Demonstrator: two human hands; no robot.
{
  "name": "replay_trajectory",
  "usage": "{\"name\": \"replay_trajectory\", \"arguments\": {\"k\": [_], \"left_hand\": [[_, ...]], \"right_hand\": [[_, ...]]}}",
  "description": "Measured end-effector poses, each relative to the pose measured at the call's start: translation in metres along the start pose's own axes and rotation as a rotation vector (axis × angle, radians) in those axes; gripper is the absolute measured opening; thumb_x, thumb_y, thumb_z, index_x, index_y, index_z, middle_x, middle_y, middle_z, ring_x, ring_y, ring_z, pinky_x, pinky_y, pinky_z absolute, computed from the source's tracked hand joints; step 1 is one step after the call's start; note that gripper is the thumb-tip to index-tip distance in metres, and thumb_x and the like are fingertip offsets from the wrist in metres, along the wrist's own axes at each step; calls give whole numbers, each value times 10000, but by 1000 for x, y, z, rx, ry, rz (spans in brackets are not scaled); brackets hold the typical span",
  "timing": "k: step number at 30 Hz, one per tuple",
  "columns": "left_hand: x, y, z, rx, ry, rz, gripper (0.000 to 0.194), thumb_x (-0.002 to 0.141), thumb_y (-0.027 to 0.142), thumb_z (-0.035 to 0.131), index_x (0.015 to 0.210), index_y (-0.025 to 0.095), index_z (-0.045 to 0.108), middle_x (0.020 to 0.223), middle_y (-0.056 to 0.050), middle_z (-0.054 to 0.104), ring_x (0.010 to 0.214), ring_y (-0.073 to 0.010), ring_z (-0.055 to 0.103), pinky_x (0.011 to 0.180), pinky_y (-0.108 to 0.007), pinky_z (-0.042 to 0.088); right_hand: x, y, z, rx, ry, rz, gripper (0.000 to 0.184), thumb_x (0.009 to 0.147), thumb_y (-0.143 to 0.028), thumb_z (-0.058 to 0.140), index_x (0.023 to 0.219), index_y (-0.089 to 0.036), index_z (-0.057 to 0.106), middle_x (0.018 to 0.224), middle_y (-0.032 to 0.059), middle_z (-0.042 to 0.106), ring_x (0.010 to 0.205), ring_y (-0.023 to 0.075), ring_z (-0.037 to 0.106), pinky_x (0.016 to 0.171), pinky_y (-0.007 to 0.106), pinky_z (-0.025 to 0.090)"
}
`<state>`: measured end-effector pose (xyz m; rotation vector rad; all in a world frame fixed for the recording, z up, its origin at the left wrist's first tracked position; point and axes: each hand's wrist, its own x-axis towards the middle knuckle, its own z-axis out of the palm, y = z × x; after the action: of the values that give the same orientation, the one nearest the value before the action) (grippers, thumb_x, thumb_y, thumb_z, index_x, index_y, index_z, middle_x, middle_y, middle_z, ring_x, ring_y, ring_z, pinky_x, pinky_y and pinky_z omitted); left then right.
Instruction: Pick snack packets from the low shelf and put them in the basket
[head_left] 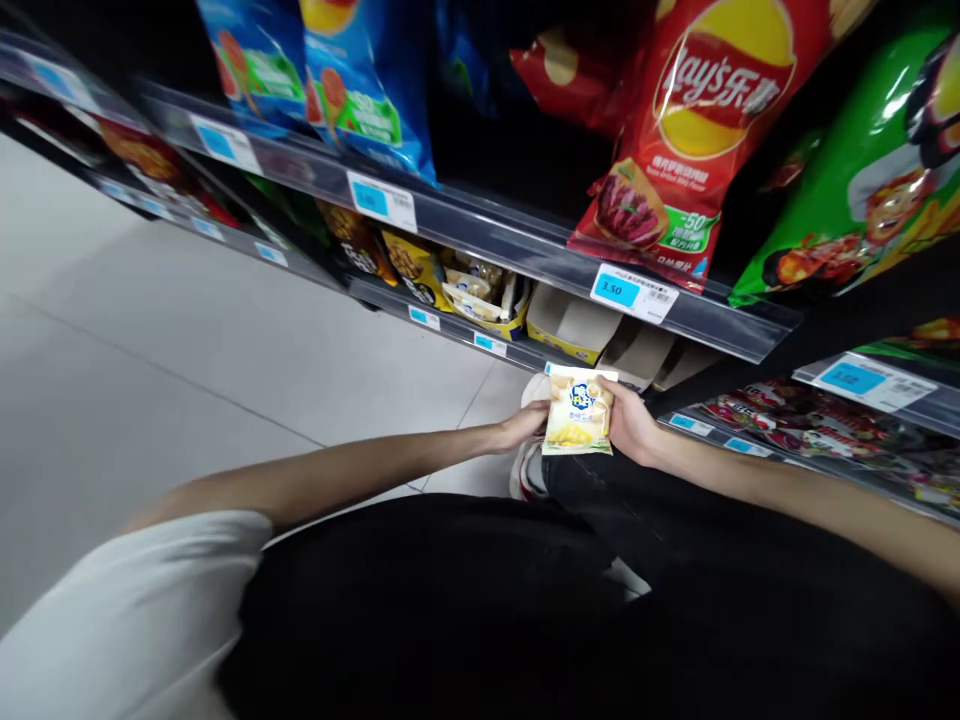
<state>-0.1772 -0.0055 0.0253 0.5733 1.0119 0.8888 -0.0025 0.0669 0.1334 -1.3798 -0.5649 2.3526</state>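
A small cream-and-yellow snack packet [579,412] with a blue logo is held upright between my two hands, its front facing me. My left hand [524,426] grips its left edge, the fingers partly hidden behind it. On the other side my right hand [628,422] is closed on the right edge, thumb on the front. Just beyond the packet, on the low shelf, stands an open display box [487,305] with small packets in it. Beside that box is a yellow-rimmed carton [570,325].
Above, the shelf edge [480,232] juts out with price tags. It carries a red chip bag [690,140], blue chip bags [367,85] and a green chip bag [870,170]. Grey floor tiles [187,330] spread to the left. My shoe [528,472] shows below the packet.
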Motion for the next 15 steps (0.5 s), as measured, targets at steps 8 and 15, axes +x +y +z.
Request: {"name": "replay_trajectory", "arguments": {"k": [8,15], "left_hand": [[-17,1,9,-8,-381,-130,529,870,315,785,1358,155,659,1383,-160,698,1308,-267,648,1170,-418,451],[-8,-3,0,399,-418,-74,507,886,469,810,1280,156,747,1331,-146,734,1245,-253,676,1091,-366,510]], "right_hand": [[10,1,-26,24,47,5,400,1036,-337,461,1358,-180,640,1074,99,826,1036,306,786,1072,538,564],[10,3,-27,-45,-11,-6,356,1028,-334,482,1290,-178,667,1049,87,828,1054,296,774,1087,512,552]]}}
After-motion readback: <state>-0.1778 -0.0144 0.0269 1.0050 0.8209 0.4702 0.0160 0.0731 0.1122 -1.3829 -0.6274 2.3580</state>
